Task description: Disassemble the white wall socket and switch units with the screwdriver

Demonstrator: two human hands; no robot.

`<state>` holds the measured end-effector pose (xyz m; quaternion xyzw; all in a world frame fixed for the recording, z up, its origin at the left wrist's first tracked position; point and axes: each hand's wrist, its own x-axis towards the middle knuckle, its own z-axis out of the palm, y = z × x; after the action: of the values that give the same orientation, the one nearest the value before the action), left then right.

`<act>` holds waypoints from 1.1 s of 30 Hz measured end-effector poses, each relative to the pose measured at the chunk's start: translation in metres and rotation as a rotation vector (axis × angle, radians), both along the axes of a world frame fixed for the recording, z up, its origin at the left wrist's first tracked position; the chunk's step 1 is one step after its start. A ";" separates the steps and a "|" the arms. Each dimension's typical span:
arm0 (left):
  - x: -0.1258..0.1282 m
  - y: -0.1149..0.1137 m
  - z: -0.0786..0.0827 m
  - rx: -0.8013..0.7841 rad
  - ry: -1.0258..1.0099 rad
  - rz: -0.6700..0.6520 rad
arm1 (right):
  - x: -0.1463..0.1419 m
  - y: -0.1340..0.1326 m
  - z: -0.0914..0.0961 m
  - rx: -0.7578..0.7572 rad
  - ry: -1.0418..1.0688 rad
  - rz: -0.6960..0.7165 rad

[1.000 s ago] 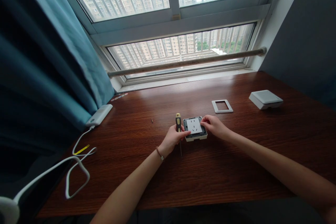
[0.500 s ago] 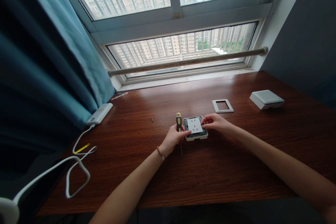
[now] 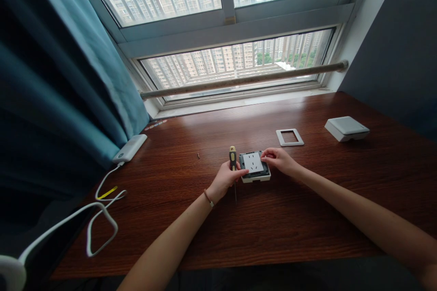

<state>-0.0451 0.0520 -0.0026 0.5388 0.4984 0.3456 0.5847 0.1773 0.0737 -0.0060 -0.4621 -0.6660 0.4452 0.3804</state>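
A wall socket (image 3: 252, 163) with a white face and dark surround sits on a white mounting box (image 3: 256, 179) on the table. My left hand (image 3: 227, 176) is closed around a screwdriver (image 3: 232, 157), its handle up and its thin shaft pointing down. The left thumb rests on the socket's lower left corner. My right hand (image 3: 277, 159) is at the socket's right edge, fingertips pinched together; whatever is between them is too small to make out. A small screw (image 3: 198, 156) lies on the table to the left.
Behind the socket lies a white square frame (image 3: 289, 137). Farther right sits a white box with a cover (image 3: 347, 128). At left are a white power strip (image 3: 129, 148), its looping cable (image 3: 114, 225) and a yellow strip (image 3: 107, 193). A metal rail (image 3: 246, 82) crosses the window.
My right fingers have shifted slightly at the socket's right edge, with the hand turned a little. My left hand and the screwdriver have stayed in place.
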 end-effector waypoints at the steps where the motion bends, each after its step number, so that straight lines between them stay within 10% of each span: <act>1: 0.000 0.000 0.000 0.003 0.001 0.000 | 0.000 -0.001 0.000 0.015 0.004 -0.005; 15: 0.002 -0.002 0.005 -0.020 -0.031 0.008 | -0.001 -0.003 0.003 -0.197 0.309 -0.009; 33: 0.019 -0.051 0.037 -0.023 -0.154 -0.045 | -0.036 -0.070 0.037 -0.459 0.688 0.105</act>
<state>-0.0264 0.0007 0.0345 0.5151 0.4437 0.3668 0.6351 0.1410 0.0038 0.0312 -0.3247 -0.4061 0.7295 0.4444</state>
